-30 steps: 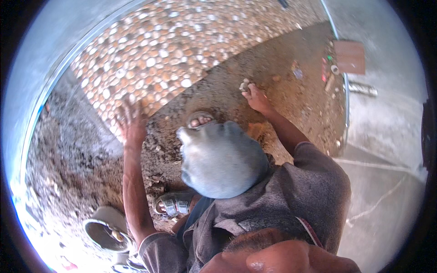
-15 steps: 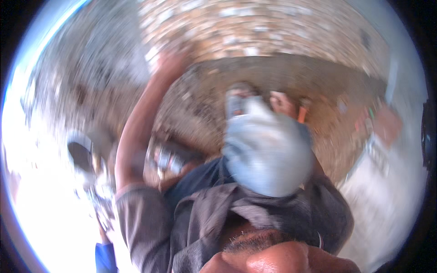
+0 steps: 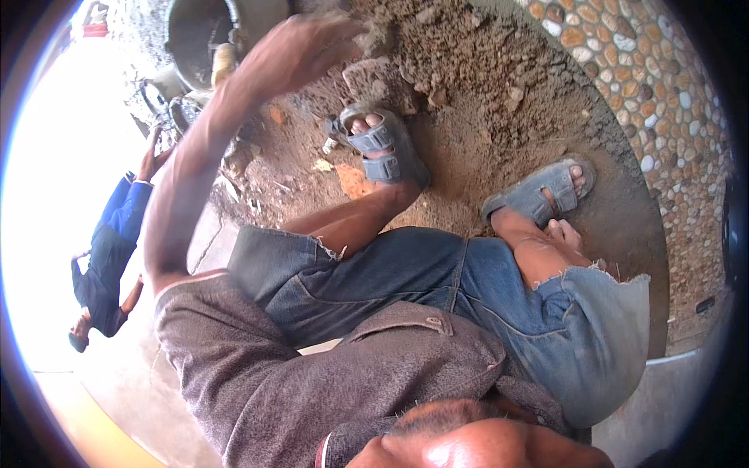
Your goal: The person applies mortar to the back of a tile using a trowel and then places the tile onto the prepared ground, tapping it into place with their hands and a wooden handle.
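Note:
My left hand [image 3: 324, 40] reaches out over the damp, crumbly mortar or soil [image 3: 445, 58] at the top. Its fingers are smeared by motion, and whether they hold anything does not show. Just beyond its fingertips and below lies a grey, mortar-coated lump [image 3: 378, 82]. Part of my right hand [image 3: 565, 234] shows beside my right shin, just behind the sandal [image 3: 538, 191]. Most of it is hidden by my leg, so its grip cannot be made out. My other sandal [image 3: 382, 148] stands below the lump.
A dark bucket [image 3: 181, 47] stands at the upper left, with a wooden-handled tool [image 3: 224, 61] by its rim. A pebble-studded surface [image 3: 624, 78] curves along the right. At the left edge is another person [image 3: 109, 249] in blue trousers. Dry leaves [image 3: 353, 181] litter the soil.
The view has swung round, bringing the bucket and sandals into clearer sight. My left hand, earlier up at the pebbled surface, is now over the loose mortar or soil.

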A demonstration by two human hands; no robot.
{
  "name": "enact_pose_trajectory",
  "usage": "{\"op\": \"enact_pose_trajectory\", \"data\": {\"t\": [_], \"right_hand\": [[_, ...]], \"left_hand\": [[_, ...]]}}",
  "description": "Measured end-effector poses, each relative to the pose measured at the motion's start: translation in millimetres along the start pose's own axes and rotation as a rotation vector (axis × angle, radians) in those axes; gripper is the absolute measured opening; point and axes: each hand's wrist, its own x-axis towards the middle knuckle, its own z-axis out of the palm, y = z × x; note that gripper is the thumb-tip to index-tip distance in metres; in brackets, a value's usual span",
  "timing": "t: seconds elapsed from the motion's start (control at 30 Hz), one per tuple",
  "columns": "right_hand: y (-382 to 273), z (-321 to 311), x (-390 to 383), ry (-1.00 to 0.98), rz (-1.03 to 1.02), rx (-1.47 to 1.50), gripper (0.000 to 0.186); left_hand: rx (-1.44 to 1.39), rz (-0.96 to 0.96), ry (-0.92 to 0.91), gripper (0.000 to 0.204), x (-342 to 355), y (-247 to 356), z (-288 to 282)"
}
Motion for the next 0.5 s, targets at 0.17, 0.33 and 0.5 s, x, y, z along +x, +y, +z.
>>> {"op": "enact_pose_trajectory", "data": {"t": [0.17,0.33,0.5], "right_hand": [[2.4,21.3,-14.1,-0.084,0.111,0.016,0.028],[5.6,47.3,-16.6,-0.143,0.157,0.065,0.028],[-7.0,70.5,-1.6,-0.188,0.143,0.108,0.029]], "left_hand": [[-0.369,-0.038,-0.185,0.041,-3.6,17.7,62.3],[-0.61,-0.114,-0.49,0.04,2.6,12.9,88.6],[-0.336,-0.444,-0.987,0.032,-22.4,-32.6,135.0]]}}
